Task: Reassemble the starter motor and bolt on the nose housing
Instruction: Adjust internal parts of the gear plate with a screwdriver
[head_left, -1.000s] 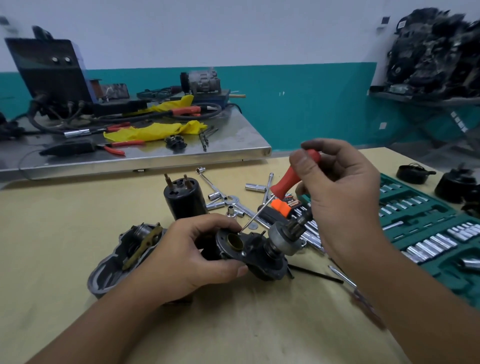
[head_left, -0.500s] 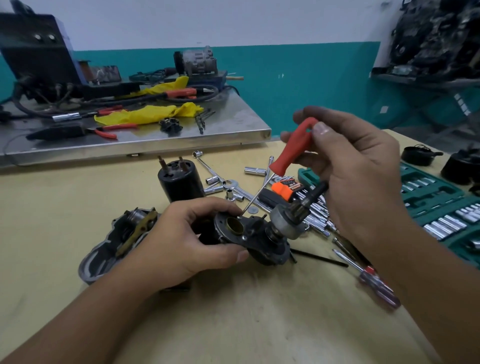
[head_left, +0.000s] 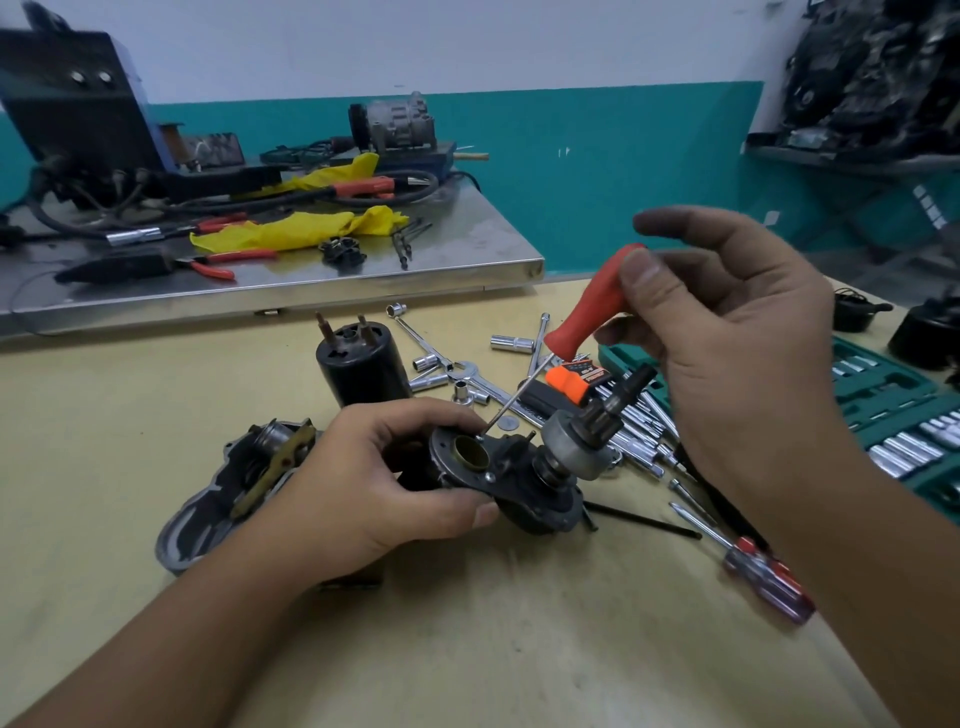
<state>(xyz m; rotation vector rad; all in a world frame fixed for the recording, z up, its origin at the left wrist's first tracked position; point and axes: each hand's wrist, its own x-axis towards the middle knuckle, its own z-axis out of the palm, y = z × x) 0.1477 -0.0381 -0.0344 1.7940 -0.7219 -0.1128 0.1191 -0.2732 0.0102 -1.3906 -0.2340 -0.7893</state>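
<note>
We see the left hand (head_left: 363, 483) wrapped round the starter motor (head_left: 498, 473), thumb under its plate, fingers over the top. Right hand (head_left: 727, 332) pinches the red screwdriver (head_left: 587, 312) handle between thumb and fingers, index lifted free. Shaft tip meets a screw just beyond the left fingertips. Nose housing (head_left: 228, 493) lies behind the left knuckles, on the table (head_left: 467, 649).
</note>
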